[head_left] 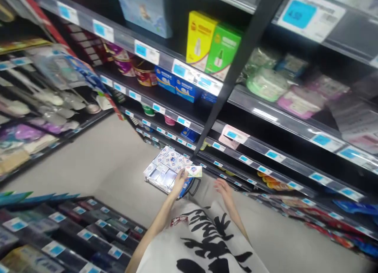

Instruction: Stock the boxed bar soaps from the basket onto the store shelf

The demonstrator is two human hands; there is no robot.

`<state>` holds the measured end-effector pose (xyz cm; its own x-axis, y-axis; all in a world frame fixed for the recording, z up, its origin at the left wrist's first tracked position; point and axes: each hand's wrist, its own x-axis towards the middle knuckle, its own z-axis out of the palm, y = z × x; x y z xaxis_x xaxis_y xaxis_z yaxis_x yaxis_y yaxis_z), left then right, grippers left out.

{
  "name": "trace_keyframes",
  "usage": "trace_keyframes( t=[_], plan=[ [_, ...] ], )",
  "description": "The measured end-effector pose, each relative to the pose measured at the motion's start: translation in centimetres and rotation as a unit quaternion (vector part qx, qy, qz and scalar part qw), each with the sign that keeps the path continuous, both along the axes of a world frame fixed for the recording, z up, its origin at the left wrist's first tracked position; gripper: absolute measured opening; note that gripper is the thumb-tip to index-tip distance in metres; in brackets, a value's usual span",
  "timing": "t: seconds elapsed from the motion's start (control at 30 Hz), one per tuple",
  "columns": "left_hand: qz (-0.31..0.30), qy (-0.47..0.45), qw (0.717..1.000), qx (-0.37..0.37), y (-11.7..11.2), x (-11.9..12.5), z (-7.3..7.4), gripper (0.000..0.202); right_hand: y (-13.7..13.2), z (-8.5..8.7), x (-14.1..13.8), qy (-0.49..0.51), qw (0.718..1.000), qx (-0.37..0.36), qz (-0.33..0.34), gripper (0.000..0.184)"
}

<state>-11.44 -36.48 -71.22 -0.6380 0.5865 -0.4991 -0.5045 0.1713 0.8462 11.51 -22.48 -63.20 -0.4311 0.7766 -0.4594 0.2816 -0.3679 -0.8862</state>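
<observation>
The left hand [179,181] grasps a small printed carton [195,171] beside stacked cartons [171,159]. The right hand [225,189] hovers nearby, released.

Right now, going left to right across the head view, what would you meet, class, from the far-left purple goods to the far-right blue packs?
Purple goods, purple tubs, left hand, the small box it holds, right hand, orange packs, blue packs.

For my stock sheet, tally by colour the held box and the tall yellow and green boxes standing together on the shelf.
Mostly white box in the left hand: 1
Yellow box on the shelf: 1
Green box on the shelf: 1
Total: 3
</observation>
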Motion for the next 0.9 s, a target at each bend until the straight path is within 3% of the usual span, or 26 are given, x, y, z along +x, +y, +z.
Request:
trace_keyframes(
  t=[0.17, 0.27, 0.33, 0.5, 0.73, 0.9],
  plan=[
    [-0.096, -0.018, 0.993, 0.068, 1.5, 5.5, 2.9, 0.07, -0.5, 0.8, -0.4, 0.019, 0.999, 0.025, 0.031, 0.065],
    [-0.174, -0.051, 0.98, 0.078, 0.9, 7.6, 3.2, 0.069, -1.1, 0.2, -0.1, -0.005, 0.996, 0.066, 0.058, 0.061],
    [-0.195, -0.077, 0.976, 0.061, 0.2, 8.1, 2.9, 0.071, -1.7, -0.2, 0.3, -0.017, 0.993, 0.082, 0.08, 0.056],
    [-0.156, -0.149, 0.976, 0.04, -1.2, 7.7, 2.4, 0.075, -3.7, 0.1, 0.9, -0.022, 0.988, 0.106, 0.106, 0.041],
    [-0.127, -0.115, 0.984, 0.046, -1.7, 7.2, 3.0, 0.056, -5.0, 0.5, 0.0, 0.002, 0.974, 0.193, 0.12, 0.03],
    [-0.138, -0.101, 0.984, 0.047, -1.9, 6.9, 3.6, 0.048, -4.9, 0.3, -0.2, 0.001, 0.975, 0.201, 0.099, 0.03]
  ],
)
